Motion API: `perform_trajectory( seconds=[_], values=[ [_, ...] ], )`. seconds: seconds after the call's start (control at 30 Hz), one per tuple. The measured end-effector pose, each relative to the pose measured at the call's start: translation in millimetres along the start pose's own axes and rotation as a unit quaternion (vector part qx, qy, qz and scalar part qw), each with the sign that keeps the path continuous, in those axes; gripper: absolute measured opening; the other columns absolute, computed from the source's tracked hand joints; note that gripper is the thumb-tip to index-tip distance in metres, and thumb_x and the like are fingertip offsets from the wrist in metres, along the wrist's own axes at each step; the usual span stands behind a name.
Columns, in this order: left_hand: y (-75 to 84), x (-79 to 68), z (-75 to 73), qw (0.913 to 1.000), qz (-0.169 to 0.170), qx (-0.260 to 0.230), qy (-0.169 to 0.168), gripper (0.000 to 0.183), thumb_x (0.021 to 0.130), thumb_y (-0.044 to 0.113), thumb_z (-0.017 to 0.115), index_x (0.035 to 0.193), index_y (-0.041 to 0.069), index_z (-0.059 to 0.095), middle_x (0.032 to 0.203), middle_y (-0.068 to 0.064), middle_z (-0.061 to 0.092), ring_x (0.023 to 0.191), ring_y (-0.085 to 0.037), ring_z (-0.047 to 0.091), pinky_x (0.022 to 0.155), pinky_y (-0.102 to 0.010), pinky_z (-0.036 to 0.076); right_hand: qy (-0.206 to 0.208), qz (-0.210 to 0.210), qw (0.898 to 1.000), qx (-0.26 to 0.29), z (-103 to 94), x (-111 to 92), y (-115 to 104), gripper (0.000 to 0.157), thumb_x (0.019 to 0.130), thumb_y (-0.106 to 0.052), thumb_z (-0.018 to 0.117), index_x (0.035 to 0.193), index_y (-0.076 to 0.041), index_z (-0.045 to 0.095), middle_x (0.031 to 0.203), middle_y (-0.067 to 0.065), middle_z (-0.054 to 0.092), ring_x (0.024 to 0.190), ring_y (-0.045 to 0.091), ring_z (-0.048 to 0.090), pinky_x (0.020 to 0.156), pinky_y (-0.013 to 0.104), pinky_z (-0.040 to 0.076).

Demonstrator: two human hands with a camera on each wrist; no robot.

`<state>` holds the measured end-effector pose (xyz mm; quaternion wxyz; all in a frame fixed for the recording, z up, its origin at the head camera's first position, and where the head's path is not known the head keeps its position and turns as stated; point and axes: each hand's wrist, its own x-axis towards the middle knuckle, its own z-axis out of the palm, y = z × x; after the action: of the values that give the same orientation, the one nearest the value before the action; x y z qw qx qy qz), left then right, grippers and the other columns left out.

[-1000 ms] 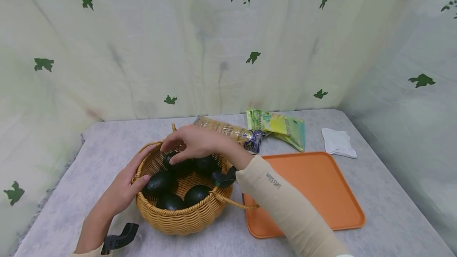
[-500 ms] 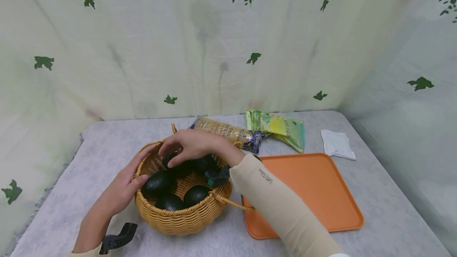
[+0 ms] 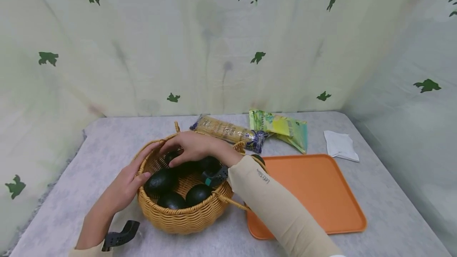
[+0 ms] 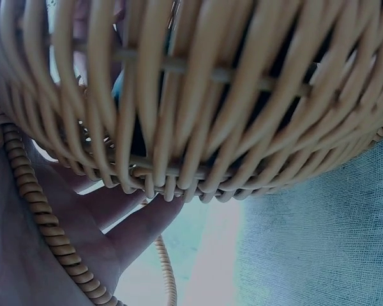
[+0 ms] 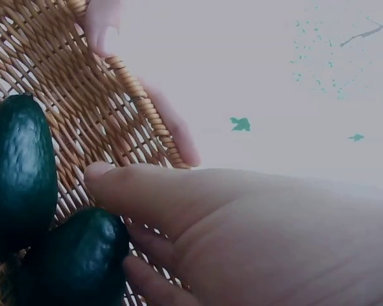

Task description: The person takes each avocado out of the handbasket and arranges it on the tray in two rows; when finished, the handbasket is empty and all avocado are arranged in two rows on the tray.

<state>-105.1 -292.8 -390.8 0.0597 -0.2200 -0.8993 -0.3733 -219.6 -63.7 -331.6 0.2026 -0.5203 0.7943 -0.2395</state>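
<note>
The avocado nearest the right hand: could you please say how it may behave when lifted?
The avocado may be slippery, since its dark skin shines. It could roll, given its rounded sides, though the basket would probably stop it. It seems unlikely to flop, as its shape looks full.

A booth-like place: printed sheeting (image 3: 160, 50) around three sides of a table (image 3: 389, 197).

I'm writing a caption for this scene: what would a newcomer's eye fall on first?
Probably the orange tray, right of center in the head view, as the brightest color there. Next, left of center, comes the basket: the left hand grips it at the left, and the right hand is over dark avocados inside.
</note>
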Motion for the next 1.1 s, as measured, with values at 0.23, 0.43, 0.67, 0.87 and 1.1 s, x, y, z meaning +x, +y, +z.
perform_trajectory(
  seconds=[0.23, 0.43, 0.67, 0.87, 1.1],
  values=[
    [0.3, 0.2, -0.4, 0.9998, 0.016, -0.007, 0.005, 0.067, 0.103, 0.014, 0.048, 0.164, 0.030, 0.025, 0.168, 0.000, 0.029, 0.145, 0.000, 0.033, 0.106, -0.009, 0.025, -0.001, 0.011, 0.999, -0.035, 1.1, -1.5, 3.5, 0.049, 0.098, -0.025, 0.071, 0.144, -0.012, 0.061, 0.142, 0.000, 0.064, 0.129, 0.011, 0.059, 0.104, 0.020, 0.043],
    [0.9, 0.1, 0.0, 0.9998, 0.015, -0.008, 0.003, 0.068, 0.103, 0.014, 0.048, 0.165, 0.030, 0.024, 0.168, 0.001, 0.029, 0.143, -0.004, 0.038, 0.104, -0.008, 0.026, -0.017, 0.022, 0.999, -0.042, 1.2, -3.7, 2.1, 0.048, 0.099, -0.023, 0.071, 0.145, -0.013, 0.060, 0.144, -0.001, 0.063, 0.131, 0.010, 0.057, 0.107, 0.019, 0.042],
    [0.6, -0.4, -0.4, 0.9999, 0.008, 0.007, 0.003, 0.069, 0.102, 0.013, 0.047, 0.165, 0.030, 0.025, 0.166, 0.000, 0.031, 0.138, -0.013, 0.045, 0.101, -0.015, 0.039, -0.028, 0.029, 0.997, -0.067, 3.1, -5.3, 2.1, 0.041, 0.099, -0.019, 0.071, 0.139, -0.015, 0.066, 0.138, -0.001, 0.066, 0.128, 0.012, 0.058, 0.105, 0.021, 0.043],
    [0.6, -0.7, -0.1, 0.9999, 0.007, 0.013, 0.005, 0.069, 0.102, 0.013, 0.047, 0.165, 0.029, 0.025, 0.166, 0.001, 0.032, 0.137, -0.017, 0.047, 0.101, -0.016, 0.040, -0.030, 0.048, 0.996, -0.065, 4.5, -5.9, 2.6, 0.039, 0.097, -0.019, 0.072, 0.136, -0.017, 0.069, 0.138, -0.001, 0.066, 0.130, 0.013, 0.057, 0.106, 0.024, 0.043],
    [0.4, -1.1, -0.1, 0.9998, 0.013, 0.009, 0.010, 0.069, 0.101, 0.012, 0.046, 0.165, 0.028, 0.026, 0.166, 0.001, 0.032, 0.137, -0.011, 0.046, 0.100, -0.015, 0.039, -0.016, 0.048, 0.996, -0.067, 5.1, -5.6, 2.7, 0.034, 0.096, -0.019, 0.074, 0.129, -0.014, 0.070, 0.130, -0.002, 0.069, 0.123, 0.012, 0.061, 0.104, 0.024, 0.044]
  ],
)
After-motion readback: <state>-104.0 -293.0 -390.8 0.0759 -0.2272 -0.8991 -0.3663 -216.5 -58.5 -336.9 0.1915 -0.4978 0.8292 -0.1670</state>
